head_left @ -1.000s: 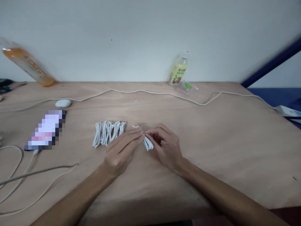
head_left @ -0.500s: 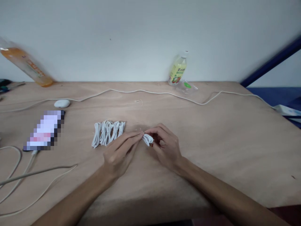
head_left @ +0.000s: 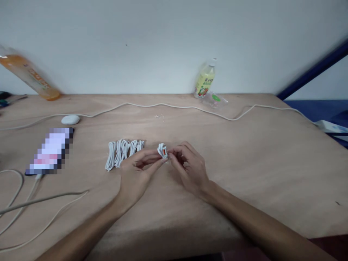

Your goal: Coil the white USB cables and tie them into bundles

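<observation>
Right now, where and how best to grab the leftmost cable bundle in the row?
I'd pinch the leftmost cable bundle across its middle, from above and its left: it lies long and narrow, so its short width suits a pinch. The next bundle sits close on its right, while the phone on its left is farther off.

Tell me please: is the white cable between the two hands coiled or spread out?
Coiled: the white cable forms a compact bundle of loops between the left hand and the right hand.
</observation>
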A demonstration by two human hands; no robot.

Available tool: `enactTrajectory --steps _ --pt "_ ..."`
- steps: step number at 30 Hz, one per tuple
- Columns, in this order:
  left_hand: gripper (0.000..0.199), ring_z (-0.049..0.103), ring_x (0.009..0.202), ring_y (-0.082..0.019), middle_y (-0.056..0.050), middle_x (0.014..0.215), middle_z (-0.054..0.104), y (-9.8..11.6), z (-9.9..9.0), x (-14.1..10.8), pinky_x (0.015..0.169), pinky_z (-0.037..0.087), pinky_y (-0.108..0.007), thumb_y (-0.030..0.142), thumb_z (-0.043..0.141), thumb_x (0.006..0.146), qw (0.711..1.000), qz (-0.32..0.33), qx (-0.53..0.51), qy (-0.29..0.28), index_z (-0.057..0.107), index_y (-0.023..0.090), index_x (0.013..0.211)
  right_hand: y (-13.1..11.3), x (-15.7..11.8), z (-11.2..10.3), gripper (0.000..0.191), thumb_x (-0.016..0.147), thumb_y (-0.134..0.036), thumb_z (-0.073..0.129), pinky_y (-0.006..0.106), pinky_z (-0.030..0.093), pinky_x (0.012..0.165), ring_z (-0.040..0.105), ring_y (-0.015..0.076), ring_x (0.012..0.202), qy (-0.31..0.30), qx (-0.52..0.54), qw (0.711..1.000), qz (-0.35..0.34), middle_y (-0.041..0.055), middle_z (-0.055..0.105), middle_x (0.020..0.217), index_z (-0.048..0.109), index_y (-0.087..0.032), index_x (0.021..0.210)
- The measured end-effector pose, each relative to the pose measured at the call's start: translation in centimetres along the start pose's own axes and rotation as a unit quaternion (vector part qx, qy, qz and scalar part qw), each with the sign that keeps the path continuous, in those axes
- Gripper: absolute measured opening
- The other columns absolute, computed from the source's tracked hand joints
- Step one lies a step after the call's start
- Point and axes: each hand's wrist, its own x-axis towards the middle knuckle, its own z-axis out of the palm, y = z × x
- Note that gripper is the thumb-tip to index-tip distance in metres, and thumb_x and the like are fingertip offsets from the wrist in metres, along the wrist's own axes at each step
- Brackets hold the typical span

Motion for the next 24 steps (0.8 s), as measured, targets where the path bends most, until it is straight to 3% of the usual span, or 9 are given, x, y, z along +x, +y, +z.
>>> enactTrajectory --steps 6,13,18,24 --pt "0.014 0.084 0.079 -0.017 0.001 0.08 0.087 0.9 0.2 0.5 0.081 0.068 -0.024 0.02 0.095 0.074 0.994 -0.098 -0.045 -0.019 0.084 0.022 0.083 0.0 -0.1 0.1 0.014 0.106 -0.014 0.061 0.026 0.049 0.059 0.064 0.0149 0.074 0.002 0.008 1.0 0.021 0.0023 0.071 0.091 0.072 -0.023 0.102" --pt "0.02 0.083 0.083 -0.017 -0.002 0.092 0.089 0.8 -0.1 0.6 0.088 0.066 -0.027 0.026 0.099 0.071 0.983 -0.156 -0.087 -0.051 0.084 0.021 0.083 0.0 0.2 -0.1 0.014 0.106 -0.016 0.061 0.026 0.049 0.059 0.064 0.0156 0.075 -0.014 0.025 0.999 0.034 0.0025 0.071 0.09 0.072 -0.023 0.1" --pt "0.029 0.084 0.085 -0.02 -0.003 0.094 0.089 0.9 -0.2 0.7 0.09 0.067 -0.03 0.031 0.104 0.066 0.981 -0.172 -0.079 -0.048 0.083 0.021 0.085 0.0 0.6 -0.5 0.015 0.105 -0.016 0.063 0.026 0.046 0.058 0.062 0.0148 0.074 -0.029 0.054 0.997 0.049 0.0021 0.07 0.088 0.073 -0.022 0.096" --pt "0.027 0.085 0.091 -0.021 -0.004 0.093 0.089 0.6 -0.2 0.8 0.092 0.068 -0.032 0.029 0.101 0.071 0.979 -0.169 -0.089 -0.068 0.082 0.02 0.088 0.5 1.2 -1.1 0.015 0.104 -0.018 0.066 0.025 0.047 0.059 0.062 0.0144 0.072 -0.05 0.097 0.993 0.045 0.0014 0.071 0.086 0.078 -0.022 0.096"
